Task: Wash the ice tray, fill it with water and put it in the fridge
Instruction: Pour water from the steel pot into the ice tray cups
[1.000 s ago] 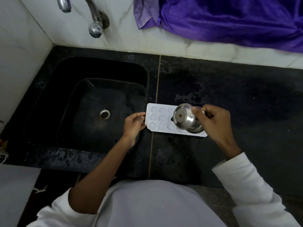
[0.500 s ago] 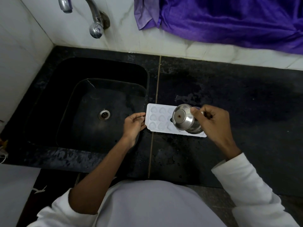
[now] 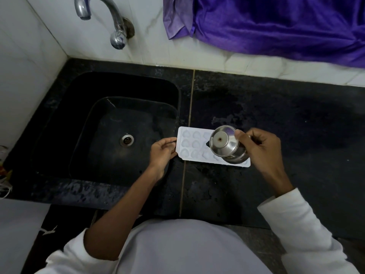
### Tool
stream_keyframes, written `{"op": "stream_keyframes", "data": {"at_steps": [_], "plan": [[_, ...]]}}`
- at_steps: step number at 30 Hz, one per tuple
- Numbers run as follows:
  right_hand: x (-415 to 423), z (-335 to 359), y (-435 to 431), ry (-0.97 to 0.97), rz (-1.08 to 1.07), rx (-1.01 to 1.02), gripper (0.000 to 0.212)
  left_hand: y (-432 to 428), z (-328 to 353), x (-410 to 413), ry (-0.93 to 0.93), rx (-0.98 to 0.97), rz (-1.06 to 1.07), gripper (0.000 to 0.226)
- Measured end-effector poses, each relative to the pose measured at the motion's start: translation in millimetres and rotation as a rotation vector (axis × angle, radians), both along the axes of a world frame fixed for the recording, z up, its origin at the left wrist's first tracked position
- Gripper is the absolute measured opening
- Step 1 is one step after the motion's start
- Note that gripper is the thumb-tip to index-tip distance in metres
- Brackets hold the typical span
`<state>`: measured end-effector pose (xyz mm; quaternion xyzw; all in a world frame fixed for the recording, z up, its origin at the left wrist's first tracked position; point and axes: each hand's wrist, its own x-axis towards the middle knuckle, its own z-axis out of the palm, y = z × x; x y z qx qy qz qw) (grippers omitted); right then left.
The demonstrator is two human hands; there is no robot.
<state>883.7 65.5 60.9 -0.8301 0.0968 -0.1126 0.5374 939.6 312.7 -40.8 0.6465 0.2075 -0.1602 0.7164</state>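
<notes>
My left hand (image 3: pixel 163 152) pinches the short end of the tray (image 3: pixel 194 148); the tray lies flat on the worktop (image 3: pixel 296 125), just right of the sink (image 3: pixel 126 123). My right hand (image 3: pixel 258 148) is closed round a steel cup (image 3: pixel 227 144), tipped mouth-down over the tray end far from my left grip. I judge filling is under way; no water stream visible. The tray looks like thin, light plastic, probably bendy and wet-slick. Once full it will slosh, so I'd take both short ends and keep it level. A one-end pinch would likely sag and spill.
</notes>
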Motion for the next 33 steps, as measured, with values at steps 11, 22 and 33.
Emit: {"op": "stream_keyframes", "data": {"at_steps": [11,22,33], "plan": [[-8,-2,-9,-0.005,-0.039,-0.028,0.039,-2,1,0,-0.005,0.009,0.003,0.026],[-10,-5,-7,-0.037,-0.009,-0.092,0.042,-1,-1,1,0.007,0.022,0.003,0.027],[-10,-7,-11,-0.047,-0.012,-0.138,0.041,-1,-5,2,0.009,0.03,0.007,0.026]]}}
